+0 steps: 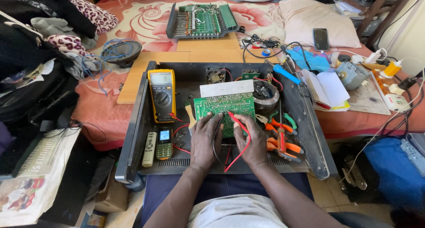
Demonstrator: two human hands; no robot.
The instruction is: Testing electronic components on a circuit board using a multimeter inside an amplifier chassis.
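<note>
The flat green circuit board (225,108) lies tilted in the black metal chassis (137,121), just right of the yellow multimeter (162,95). The right hand (250,141) pinches a thin red probe (235,120) onto the board; the left hand (204,139) has its fingers closed on the board's near edge. A slipping tip could bridge 2 solder points.

Green circuit board (225,107) tilted in chassis, red probe (239,126) touching it

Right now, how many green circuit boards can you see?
2. One green circuit board lies in the open black case under the left hand and right hand. Another bigger green board sits farther back on the bed. More may be hidden.
</note>
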